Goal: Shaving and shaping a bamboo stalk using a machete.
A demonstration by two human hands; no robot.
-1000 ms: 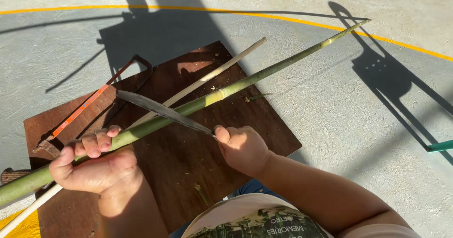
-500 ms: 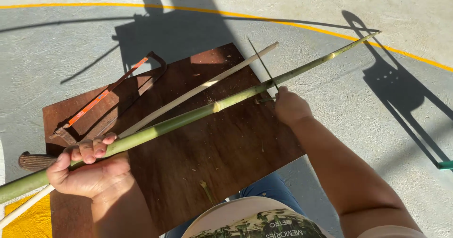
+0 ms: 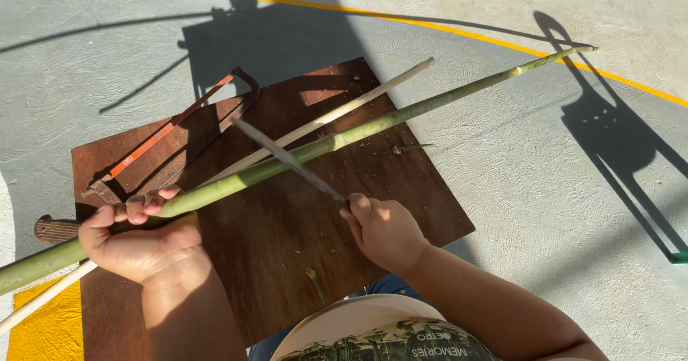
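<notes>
A: Left hand (image 3: 140, 243)?

B: Wrapped around the green bamboo stalk (image 3: 373, 123), palm up, fingers curled over the top of it, closed tight. Grip sits near the stalk's thick end, by the left edge of the brown wooden board (image 3: 301, 225).

A: Where does the stalk run?

B: Diagonal. Thick end goes out of frame bottom left, thin tip reaches up right, well past the board and over the grey concrete floor (image 3: 537, 189). The middle part crosses above the board.

A: Right hand (image 3: 387, 230)?

B: Fist closed on the handle of a long knife (image 3: 287, 158). The handle is hidden inside the fist. The blade points up-left from the hand and lies across the stalk, edge at or on the stalk about mid-board. Can't tell for sure if it bites in.

A: Anything else?

B: A pale peeled stick (image 3: 322, 117) lies alongside the stalk, just behind it, nearly parallel, and its lower end passes under the left hand and out bottom left. A hacksaw (image 3: 168, 132) with an orange blade lies on the board's upper left part. A dark wooden handle (image 3: 54, 228) pokes out at the board's left edge, rest hidden. Small shavings are scattered on the board. A yellow painted line (image 3: 430, 24) curves over the floor at top, a yellow patch (image 3: 43, 329) sits bottom left. Strong shadows of the person fall on the floor.
</notes>
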